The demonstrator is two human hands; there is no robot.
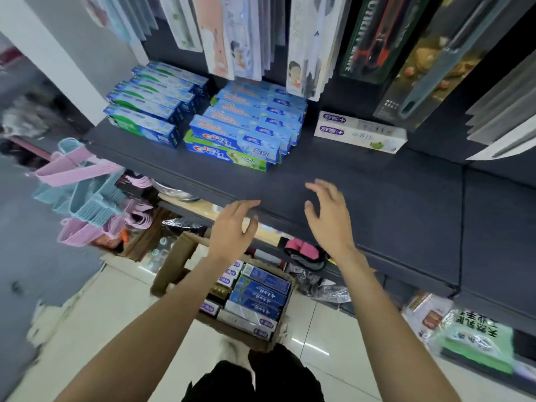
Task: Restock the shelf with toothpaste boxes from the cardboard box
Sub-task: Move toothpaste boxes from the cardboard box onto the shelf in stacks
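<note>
The dark shelf (362,175) carries a row of blue-green toothpaste boxes (150,103) at the left, a stack of blue toothpaste boxes (246,126) in the middle, and two white toothpaste boxes (359,132) to the right. On the floor below stands the cardboard box (177,265), holding several blue and white toothpaste boxes (258,300). My left hand (232,230) hovers at the shelf's front edge, fingers relaxed, holding nothing. Over the bare shelf front, my right hand (327,216) is spread and empty.
Pink and blue hangers (84,192) hang off the shelf's left end. Packaged goods (249,36) hang on the back panel above the shelf. A lower shelf holds pink items (301,250) and bags (470,335) at the right. The floor is pale tile (110,314).
</note>
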